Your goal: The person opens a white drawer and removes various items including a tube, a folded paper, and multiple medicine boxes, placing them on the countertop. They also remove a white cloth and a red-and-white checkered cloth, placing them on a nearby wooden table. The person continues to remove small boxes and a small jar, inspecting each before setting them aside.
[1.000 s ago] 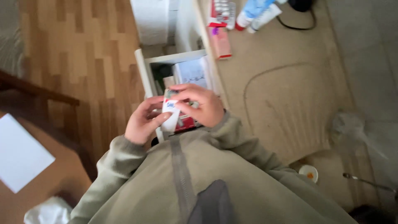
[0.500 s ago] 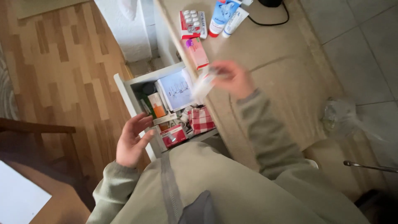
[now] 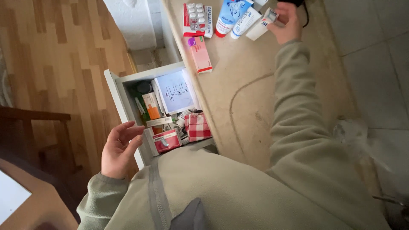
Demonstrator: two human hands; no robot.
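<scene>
Beige countertop (image 3: 272, 98) fills the middle of the head view, with wood-plank floor at 9 o'clock and pale tiles at 3 o'clock. Below the counter edge an open white drawer (image 3: 117, 91) holds packages: a white printed leaflet (image 3: 174, 91) at its 12 o'clock end, an orange-and-white box (image 3: 151, 105) beside it, a red-and-white checked pouch (image 3: 197, 127) and a pink-red box (image 3: 167, 140) at the 6 o'clock end. On the counter lie a long pink carton (image 3: 200, 54), a blister pack of white tablets (image 3: 197, 17) on a red-edged box, and two white-and-blue tubes (image 3: 232, 17) towards 12 o'clock.

Reaching to 1 o'clock, the right hand (image 3: 287, 23) pinches a small white box (image 3: 265, 23) between its fingertips, just beside the tubes. At 8 o'clock the left hand (image 3: 119, 149) hangs loosely spread and holds nothing, palm turned to the drawer front, near the pink-red box.
</scene>
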